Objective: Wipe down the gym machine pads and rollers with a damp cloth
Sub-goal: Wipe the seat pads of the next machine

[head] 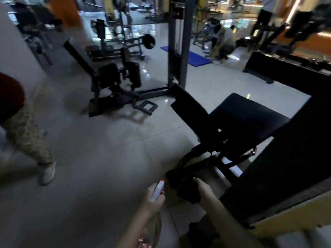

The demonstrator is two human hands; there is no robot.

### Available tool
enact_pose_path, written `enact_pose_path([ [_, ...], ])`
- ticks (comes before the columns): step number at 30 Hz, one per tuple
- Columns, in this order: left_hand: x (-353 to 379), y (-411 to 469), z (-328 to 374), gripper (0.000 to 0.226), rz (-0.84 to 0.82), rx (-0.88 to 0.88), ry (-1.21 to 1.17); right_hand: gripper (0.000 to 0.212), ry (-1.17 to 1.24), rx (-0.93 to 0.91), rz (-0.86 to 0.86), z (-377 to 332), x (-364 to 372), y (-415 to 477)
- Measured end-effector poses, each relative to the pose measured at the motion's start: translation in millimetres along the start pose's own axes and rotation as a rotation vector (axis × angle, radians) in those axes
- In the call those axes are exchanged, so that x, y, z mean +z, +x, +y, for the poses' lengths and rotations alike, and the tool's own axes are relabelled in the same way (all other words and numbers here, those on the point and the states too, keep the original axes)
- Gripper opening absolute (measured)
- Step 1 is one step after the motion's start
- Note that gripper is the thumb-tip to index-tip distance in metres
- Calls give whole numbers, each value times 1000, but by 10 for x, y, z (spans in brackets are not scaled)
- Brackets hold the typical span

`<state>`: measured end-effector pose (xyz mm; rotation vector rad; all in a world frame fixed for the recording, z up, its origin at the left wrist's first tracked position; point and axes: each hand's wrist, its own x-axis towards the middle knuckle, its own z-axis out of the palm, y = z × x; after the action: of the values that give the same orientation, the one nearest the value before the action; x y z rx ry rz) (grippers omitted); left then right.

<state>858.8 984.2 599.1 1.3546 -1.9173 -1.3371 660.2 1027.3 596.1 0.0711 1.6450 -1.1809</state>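
Note:
My left hand grips a white spray bottle with a red nozzle, pointed toward the machine. My right hand holds a dark cloth against a low black roller pad of the gym machine. Above and to the right sits the machine's black seat pad, with a long black back pad tilted up to its left. The picture is dim and blurred, so the cloth's edges merge with the roller.
A person in patterned trousers and white shoes walks at the left. Another black machine stands on the tiled floor ahead, beside a grey upright frame. A blue mat lies farther back. A dark bench surface fills the right.

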Motion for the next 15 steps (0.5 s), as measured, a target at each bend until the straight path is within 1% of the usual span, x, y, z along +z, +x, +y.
enact_pose_path([
  [2, -99, 324, 99, 32, -96, 63, 41, 27, 65, -6, 52, -137, 98, 67],
  [4, -149, 610, 216, 27, -111, 90, 66, 36, 111, -1, 108, -255, 130, 201],
  [7, -158, 998, 391, 19, -120, 96, 45, 39, 174, -6, 158, -459, 180, 393],
  [9, -128, 1213, 523, 17, -158, 146, 33, 40, 228, -13, 178, -595, 221, 515],
  [11, -88, 1431, 657, 18, -197, 203, 27, 40, 282, -18, 201, -759, 279, 697],
  [13, -80, 1618, 782, 29, -219, 291, 45, 35, 333, -36, 203, -926, 353, 841],
  [15, -111, 1755, 919, 29, -243, 352, 49, 29, 364, -47, 207, -1078, 441, 842],
])
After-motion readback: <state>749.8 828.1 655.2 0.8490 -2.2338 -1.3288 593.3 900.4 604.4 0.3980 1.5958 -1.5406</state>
